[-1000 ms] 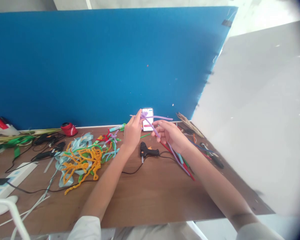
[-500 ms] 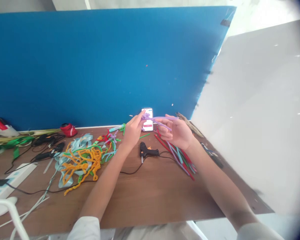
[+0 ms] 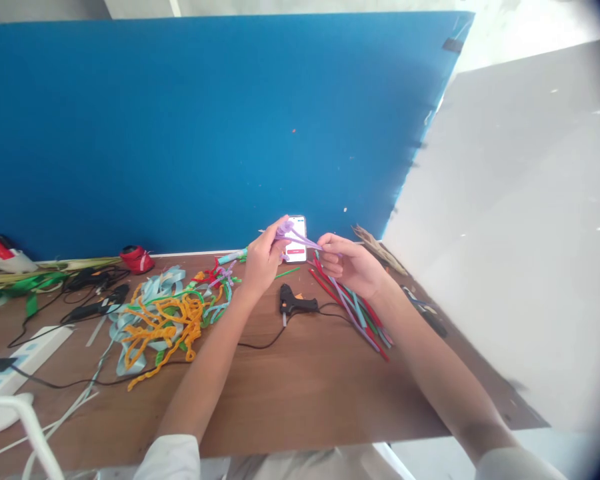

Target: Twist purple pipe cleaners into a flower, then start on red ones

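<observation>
Purple pipe cleaners (image 3: 303, 241) stretch between my two hands above the table. My left hand (image 3: 266, 261) is closed on their bunched, looped end. Fingers of my right hand (image 3: 351, 265) pinch the two long strands where they come together. Behind the hands a phone (image 3: 297, 247) with a lit screen stands against the blue panel. Below them a black glue gun (image 3: 296, 301) lies on the table with its cord trailing. Red, purple, green and light blue pipe cleaners (image 3: 354, 310) lie under my right hand and wrist.
At left lie tangled orange pipe cleaners (image 3: 173, 327) over light blue ribbon (image 3: 135, 360). A white power strip (image 3: 27, 360), a second glue gun (image 3: 97, 307) and a red roll (image 3: 137, 260) are farther left. Dark tools (image 3: 425, 312) lie along the right edge.
My right hand has closed on the purple strands, which were spread apart over its open fingers. The strands now meet at its fingertips. My left hand has shifted slightly left.
</observation>
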Tool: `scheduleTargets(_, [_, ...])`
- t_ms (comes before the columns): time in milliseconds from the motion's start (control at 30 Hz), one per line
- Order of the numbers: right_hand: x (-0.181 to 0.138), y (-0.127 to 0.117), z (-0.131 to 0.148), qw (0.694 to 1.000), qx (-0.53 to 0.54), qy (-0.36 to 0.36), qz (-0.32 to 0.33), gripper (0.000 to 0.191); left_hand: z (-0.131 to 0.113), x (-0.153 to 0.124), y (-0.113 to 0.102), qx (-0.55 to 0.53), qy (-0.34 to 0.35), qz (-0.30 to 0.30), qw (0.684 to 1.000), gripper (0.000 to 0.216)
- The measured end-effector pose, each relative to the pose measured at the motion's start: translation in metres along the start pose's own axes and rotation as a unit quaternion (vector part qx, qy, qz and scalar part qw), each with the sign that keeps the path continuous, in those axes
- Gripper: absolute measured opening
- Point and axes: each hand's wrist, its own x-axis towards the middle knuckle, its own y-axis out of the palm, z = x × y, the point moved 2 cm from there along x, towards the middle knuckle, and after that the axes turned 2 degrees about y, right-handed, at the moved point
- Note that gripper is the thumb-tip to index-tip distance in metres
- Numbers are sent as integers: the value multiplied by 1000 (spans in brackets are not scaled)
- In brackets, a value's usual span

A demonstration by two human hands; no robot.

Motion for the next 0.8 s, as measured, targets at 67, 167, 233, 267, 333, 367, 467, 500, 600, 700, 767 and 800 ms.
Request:
scheduleTargets(67, [0, 1, -1, 1000, -21, -2, -7, 10, -5, -1, 1, -19, -35, -5, 999, 46])
scheduleTargets(167, [1, 1, -2, 999, -32, -15, -35, 9, -9, -1, 3, -62, -70, -11, 996, 48])
scheduleTargets(233, [2, 1, -2, 998, -28, -21, -51, 7, -9, -1, 4, -96, -90, -24, 991, 49])
scheduleTargets(267, [2, 0, -2, 998, -25, -20, -56, 6, -8, 0, 5, -111, -101, -31, 988, 48])
scheduleTargets(333, [3, 0, -2, 997, -24, -15, -65, 5, -7, 1, 7, -136, -119, -34, 983, 46])
scheduleTargets(367, [3, 0, -2, 997, -28, -13, -71, 4, -7, 1, 8, -146, -126, -32, 981, 45])
scheduleTargets(467, [2, 0, -1, 995, -53, -11, -82, 4, -8, 2, 8, -174, -133, -29, 975, 44])
scheduleTargets(500, [2, 1, -1, 995, -61, -12, -81, 5, -9, 2, 9, -184, -136, -29, 973, 44])
scheduleTargets(600, [2, 0, 0, 993, -91, -19, -72, 8, -6, 2, 10, -232, -162, -35, 958, 45])
scheduleTargets(700, [1, -1, 2, 989, -131, -21, -69, 12, -2, 3, 11, -293, -198, -38, 935, 45])
scheduleTargets(767, [1, -3, 3, 987, -144, -17, -74, 20, -2, 4, 10, -318, -208, -28, 925, 43])
scheduleTargets(800, [1, -5, 3, 986, -148, -16, -78, 26, -3, 4, 9, -325, -207, -16, 923, 42])
